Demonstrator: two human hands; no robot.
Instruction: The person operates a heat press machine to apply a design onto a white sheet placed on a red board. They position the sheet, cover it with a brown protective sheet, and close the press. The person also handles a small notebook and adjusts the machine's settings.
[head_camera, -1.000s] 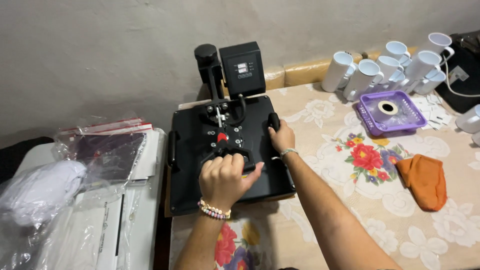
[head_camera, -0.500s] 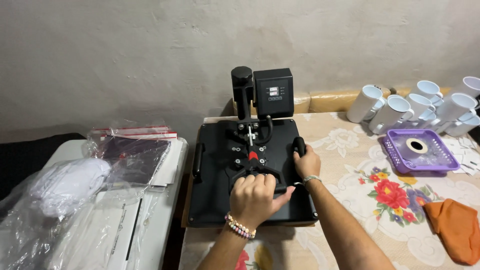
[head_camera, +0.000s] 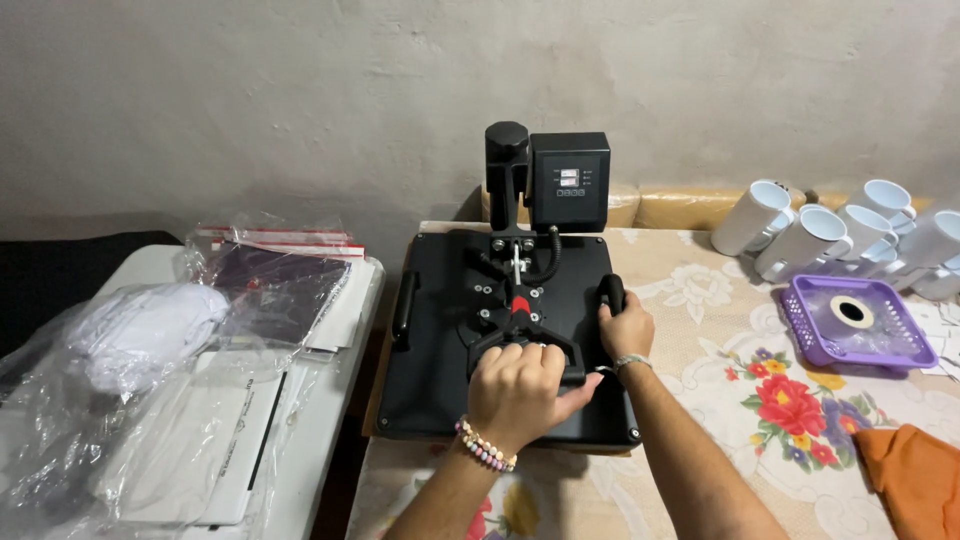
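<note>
A black heat press (head_camera: 440, 350) lies flat on the floral tablecloth, its control box (head_camera: 568, 180) standing at the back. My left hand (head_camera: 518, 390), with a bead bracelet on the wrist, is closed over the press's front lever handle at the middle of the top plate. My right hand (head_camera: 625, 328) grips the black side handle (head_camera: 613, 291) on the plate's right edge. The plate is down and closed.
Several white mugs (head_camera: 810, 238) lie at the back right beside a purple tray (head_camera: 858, 322). An orange cloth (head_camera: 915, 478) sits at the front right. To the left, a white table holds clear plastic bags with white fabric (head_camera: 150, 325) and dark sheets (head_camera: 275, 290).
The view has shifted, so the press now sits nearer the centre. Both hands keep their grips on the same handles.
</note>
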